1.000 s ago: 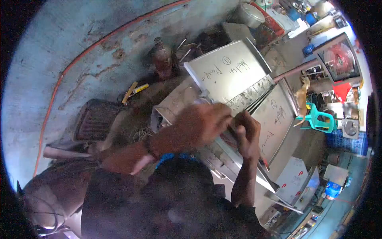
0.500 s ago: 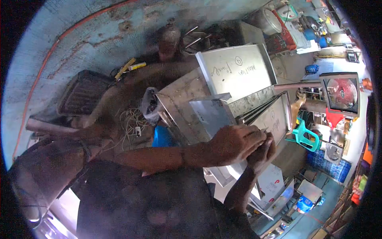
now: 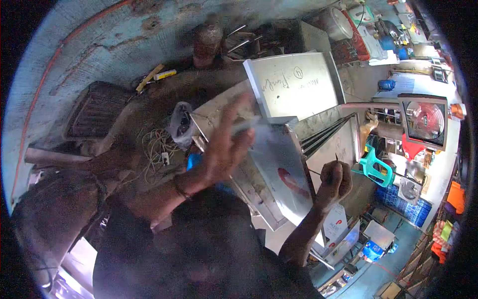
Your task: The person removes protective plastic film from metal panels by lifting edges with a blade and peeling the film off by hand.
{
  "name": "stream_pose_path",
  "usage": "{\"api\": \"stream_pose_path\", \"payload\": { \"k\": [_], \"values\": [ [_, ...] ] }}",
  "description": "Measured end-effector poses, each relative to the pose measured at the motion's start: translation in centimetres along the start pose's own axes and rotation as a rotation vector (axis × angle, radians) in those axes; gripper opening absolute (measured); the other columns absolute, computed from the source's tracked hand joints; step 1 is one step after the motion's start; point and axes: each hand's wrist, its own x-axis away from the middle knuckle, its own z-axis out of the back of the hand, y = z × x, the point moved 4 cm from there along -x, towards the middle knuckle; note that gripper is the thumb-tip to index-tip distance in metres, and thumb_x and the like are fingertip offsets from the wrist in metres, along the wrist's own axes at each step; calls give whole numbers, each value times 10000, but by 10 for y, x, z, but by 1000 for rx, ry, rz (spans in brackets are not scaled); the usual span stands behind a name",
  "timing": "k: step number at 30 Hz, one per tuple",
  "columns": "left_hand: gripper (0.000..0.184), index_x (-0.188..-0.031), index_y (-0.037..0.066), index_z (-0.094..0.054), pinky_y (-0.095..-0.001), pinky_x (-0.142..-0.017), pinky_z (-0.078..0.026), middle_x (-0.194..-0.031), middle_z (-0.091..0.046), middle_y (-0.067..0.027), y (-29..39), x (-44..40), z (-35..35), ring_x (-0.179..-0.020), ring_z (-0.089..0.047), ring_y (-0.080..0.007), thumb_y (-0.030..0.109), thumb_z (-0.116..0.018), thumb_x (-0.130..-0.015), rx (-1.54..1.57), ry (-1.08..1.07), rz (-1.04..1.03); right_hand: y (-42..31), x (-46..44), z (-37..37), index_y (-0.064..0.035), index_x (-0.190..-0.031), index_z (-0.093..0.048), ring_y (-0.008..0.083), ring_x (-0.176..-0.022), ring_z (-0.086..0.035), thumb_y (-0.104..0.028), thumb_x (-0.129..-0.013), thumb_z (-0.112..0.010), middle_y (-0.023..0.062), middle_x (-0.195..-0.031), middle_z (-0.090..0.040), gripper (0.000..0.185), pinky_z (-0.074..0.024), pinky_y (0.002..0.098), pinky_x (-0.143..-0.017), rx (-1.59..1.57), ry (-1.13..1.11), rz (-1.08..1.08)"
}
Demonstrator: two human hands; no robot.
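Note:
My left hand (image 3: 224, 149) is lifted over the left side of the metal pieces, blurred by motion, with its fingers apart and nothing seen in them. My right hand (image 3: 336, 182) is closed round a thin, dark, pointed tool (image 3: 337, 157); its tip sticks out above the fist, and the rest is mostly hidden. Between the hands lies a shiny sheet-metal panel (image 3: 281, 164) with a red mark. Beyond it stands a metal tray-like panel (image 3: 298, 82) with handwriting, and several dark strips (image 3: 326, 134) lie beside that.
A plastic bag (image 3: 181, 124) and a tangle of pale cable (image 3: 157, 147) lie at the left. A dark crate-like object (image 3: 97, 112) is near the wall. At the right are a fan (image 3: 424, 119), a turquoise plastic chair (image 3: 376, 169) and a blue basket (image 3: 406, 202).
The hands were together around the small pointed thing. My left hand has come away to the left and opened. My right hand keeps the pointed tool, and the red-marked panel is now uncovered.

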Motion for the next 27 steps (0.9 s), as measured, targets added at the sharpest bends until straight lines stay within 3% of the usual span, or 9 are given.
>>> {"api": "stream_pose_path", "payload": {
  "k": [2, 5, 11, 15, 17, 21, 24, 26, 27],
  "values": [
    [432, -1410, 102, -360, -275, -643, -509, -910, -596, -63, -6, -13, 24, -689, -561, -112, 187, -532, -1023, 34, 168, 99, 6, -1, 3, 35, -884, -621, 70, -537, -446, -206, -1001, -523, 35, -687, -570, 285, -301, 224, -464, -79, -25, 104],
    [328, -1315, 35, -407, -256, -668, -533, -955, -642, -124, -43, -23, 45, -795, -626, -124, 158, -512, -1030, 191, 99, 114, 13, -3, 4, 52, -898, -625, 71, -517, -437, -195, -1007, -511, 37, -664, -563, 293, -285, 226, -448, -97, 20, 100],
    [211, -1155, 0, -465, -271, -613, -558, -878, -658, -100, -84, -36, 48, -680, -641, -122, 142, -539, -1017, 170, 86, 199, 8, -9, -6, 56, -984, -623, 59, -506, -366, -215, -1010, -529, -24, -594, -432, 289, -239, 241, -446, -4, -28, 142],
    [198, -1116, 5, -492, -259, -617, -561, -884, -664, -86, -84, -34, 41, -689, -641, -109, 156, -561, -1008, 202, 70, 250, 6, -9, -9, -6, -878, -583, 66, -501, -373, -180, -1007, -561, -20, -594, -431, 218, -245, 243, -442, -92, -18, 174],
    [176, -1099, 19, -506, -258, -589, -547, -870, -661, -76, -86, -33, 40, -681, -636, -104, 158, -562, -1006, 169, 117, 254, 11, -6, -4, -44, -756, -463, 60, -568, -331, -228, -1030, -530, -13, -686, -388, 337, -256, 228, -494, 52, 70, 95],
    [204, -1141, 31, -500, -270, -607, -506, -872, -641, -82, -88, -34, 41, -659, -589, -103, 182, -559, -1017, 167, 174, 199, 26, -1, 7, -69, -725, -429, 62, -586, -320, -266, -1018, -557, -18, -687, -364, 376, -239, 236, -501, -135, 161, 16],
    [200, -1143, 30, -500, -268, -585, -487, -854, -626, -82, -84, -34, 43, -628, -559, -97, 180, -553, -1021, 177, 198, 123, 24, 0, 4, -91, -706, -397, 74, -582, -301, -336, -995, -593, -25, -676, -334, 426, -217, 253, -506, 78, 115, -13],
    [181, -1124, 36, -499, -259, -584, -482, -846, -621, -89, -77, -34, 45, -625, -555, -99, 177, -548, -1023, 176, 216, 109, 14, 4, -6, -89, -678, -378, 91, -553, -295, -479, -891, -704, -21, -634, -305, 551, -215, 277, -503, 191, -20, 274],
    [181, -1124, 36, -499, -259, -584, -482, -846, -621, -89, -76, -35, 47, -625, -555, -99, 177, -548, -1023, 179, 215, 112, 11, 5, -10, -89, -678, -378, 91, -553, -295, -479, -891, -704, -21, -634, -305, 551, -215, 277, -503, 195, -20, 273]
  ]
}}
